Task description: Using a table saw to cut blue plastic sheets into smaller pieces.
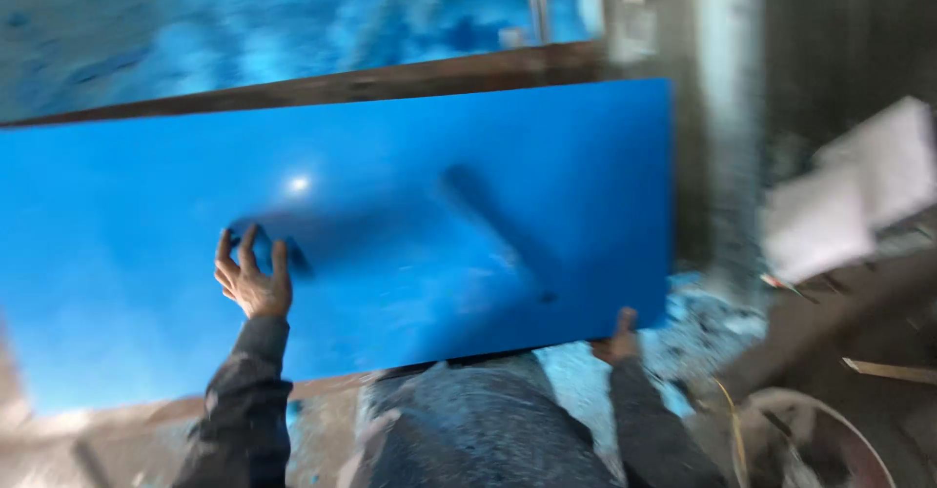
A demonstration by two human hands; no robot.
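Left hand [254, 278] flat, fingers spread wide against glossy blue panel [390, 224]. Right hand [617, 340] grip closed on panel's lower edge. Panel tilted, held before torso. Second blue sheet [244, 24] behind; white blocks [859, 190] well right.

A second blue sheet [273, 20] is lying behind, its mottled surface blurring at the top of the view, with a dark brown edge [390, 80] running beneath it. A pale vertical post [727, 107] is standing to the right against a dark wall [849, 39]. White blocks [859, 190] are resting nearby. Debris is littering the grey floor [859, 322], and a round bucket [820, 444] is sitting at lower right.
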